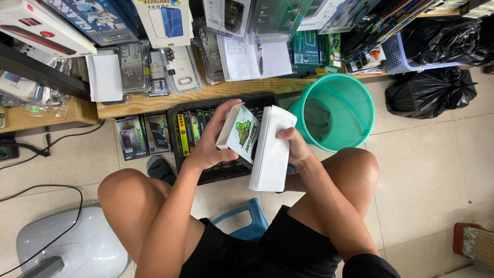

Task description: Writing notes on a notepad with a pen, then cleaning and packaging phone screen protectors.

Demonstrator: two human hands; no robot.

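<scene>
My left hand [210,144] grips a small stack of flat white packets [239,133] whose top one has a green and black printed face. My right hand [294,146] holds a thicker stack of plain white packets [272,154] upright, its thumb on the near edge. The two stacks touch each other above a black plastic crate [229,172] on the floor between my knees. In the crate stand several slim packets [193,128] in a row.
A teal bucket [355,103] stands right of the crate. Black bags [429,92] lie further right. A low wooden shelf [206,92] carries phone cases and boxes. A blue stool [247,219] is under me. A grey fan base [72,247] is at lower left.
</scene>
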